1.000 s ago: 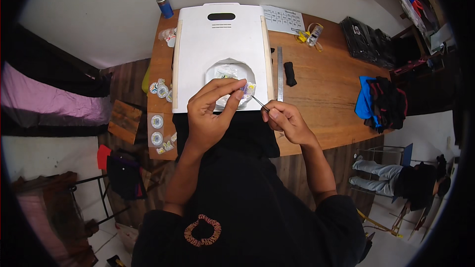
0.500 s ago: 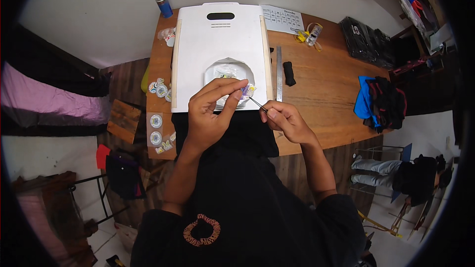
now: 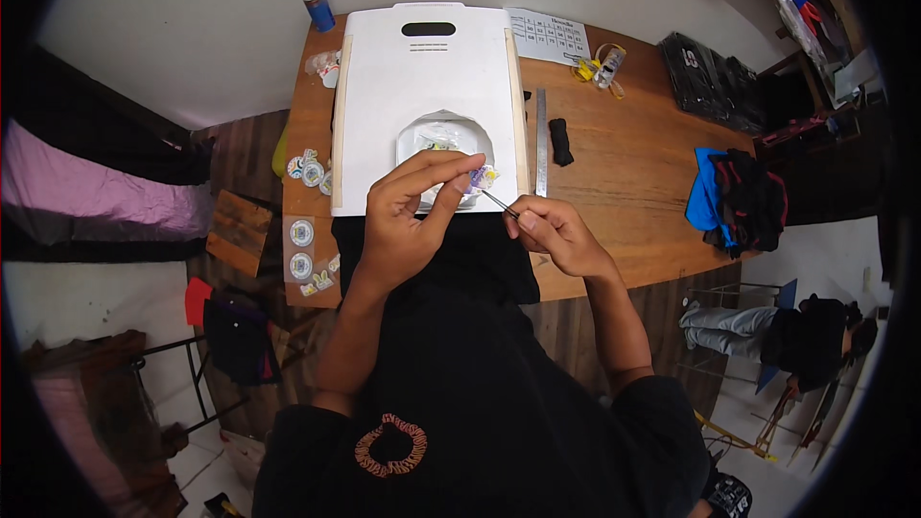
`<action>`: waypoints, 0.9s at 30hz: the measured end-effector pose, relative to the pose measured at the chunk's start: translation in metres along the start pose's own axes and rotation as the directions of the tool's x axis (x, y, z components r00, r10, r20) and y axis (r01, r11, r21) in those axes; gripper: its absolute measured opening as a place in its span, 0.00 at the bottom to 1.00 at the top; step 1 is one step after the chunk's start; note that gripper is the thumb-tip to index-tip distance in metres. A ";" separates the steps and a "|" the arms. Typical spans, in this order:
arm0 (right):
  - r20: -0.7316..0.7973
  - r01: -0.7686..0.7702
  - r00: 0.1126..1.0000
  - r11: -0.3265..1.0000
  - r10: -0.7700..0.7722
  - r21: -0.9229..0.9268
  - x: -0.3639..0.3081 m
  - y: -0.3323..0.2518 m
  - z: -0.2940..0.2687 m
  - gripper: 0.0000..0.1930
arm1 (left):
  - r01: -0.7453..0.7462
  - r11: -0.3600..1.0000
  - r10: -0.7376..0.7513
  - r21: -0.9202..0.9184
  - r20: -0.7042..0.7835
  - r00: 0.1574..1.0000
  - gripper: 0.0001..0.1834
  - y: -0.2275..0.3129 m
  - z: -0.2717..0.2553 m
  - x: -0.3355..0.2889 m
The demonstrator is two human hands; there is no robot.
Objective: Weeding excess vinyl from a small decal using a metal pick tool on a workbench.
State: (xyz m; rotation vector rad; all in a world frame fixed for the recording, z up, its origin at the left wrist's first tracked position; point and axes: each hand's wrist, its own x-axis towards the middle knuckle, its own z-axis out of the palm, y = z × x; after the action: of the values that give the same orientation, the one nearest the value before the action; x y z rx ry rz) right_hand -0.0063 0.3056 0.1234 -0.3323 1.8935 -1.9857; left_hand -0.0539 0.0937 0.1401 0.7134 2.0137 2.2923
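Between the thumb and fingertips of my left hand point(image 3: 408, 225) is a small sticker-like piece point(image 3: 484, 176) with purple and yellow print. My right hand point(image 3: 564, 238) pinches a pair of thin tweezers point(image 3: 498, 201), whose tip reaches the lower edge of that piece; whether it grips it I cannot tell. Both hands are over the near end of a white board point(image 3: 427, 77) with a handle slot at its far end. Just beyond my left fingers, a rounded white recess or dish point(image 3: 407, 142) holds clear plastic and small coloured bits. Black fabric point(image 3: 518, 273) hangs below the board's near edge.
On the wooden table point(image 3: 633, 144), round labels point(image 3: 301, 233) lie left and a can point(image 3: 318, 9) stands far left. Right of the board are a metal ruler point(image 3: 541, 144), a black bundle point(image 3: 559, 142), a yellow tape point(image 3: 584, 70) and folded clothes point(image 3: 748, 201). Another person point(image 3: 811, 331) stands far right.
The printed piece has tilted slightly between my left fingers, with the tweezers still at its edge. The person at the far right has shifted a little. Otherwise my hands hold nearly the same position.
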 end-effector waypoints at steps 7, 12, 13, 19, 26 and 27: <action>0.032 -0.024 0.999 0.999 0.023 0.029 0.000 0.001 -0.005 0.17 | 0.021 1.000 -0.021 0.019 0.030 0.999 0.12 0.001 -0.003 0.001; 0.047 -0.028 0.999 1.000 0.027 0.013 0.000 -0.001 -0.007 0.17 | 0.005 0.999 -0.008 0.046 0.081 0.997 0.13 0.002 -0.005 0.002; 0.052 -0.022 0.998 1.000 0.021 0.011 0.000 -0.002 -0.008 0.17 | 0.005 0.999 -0.008 0.045 0.081 0.997 0.13 0.002 -0.005 0.002; 0.040 -0.016 0.999 1.000 0.016 -0.009 -0.002 0.003 -0.009 0.17 | 0.021 0.999 -0.026 0.048 0.091 0.996 0.13 0.001 -0.005 0.001; 0.042 -0.014 0.999 1.000 0.013 0.004 -0.002 0.000 -0.008 0.17 | 0.017 1.000 -0.019 0.025 0.075 0.997 0.12 0.003 -0.003 0.000; 0.047 -0.015 0.999 1.000 0.014 0.016 -0.002 -0.001 -0.008 0.17 | 0.010 1.000 -0.011 0.022 0.061 0.998 0.12 0.004 -0.003 0.000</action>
State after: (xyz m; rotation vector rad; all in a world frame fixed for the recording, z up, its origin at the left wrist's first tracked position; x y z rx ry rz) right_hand -0.0075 0.3137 0.1240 -0.3564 1.8443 -1.9657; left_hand -0.0539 0.0903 0.1434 0.7622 2.0147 2.2181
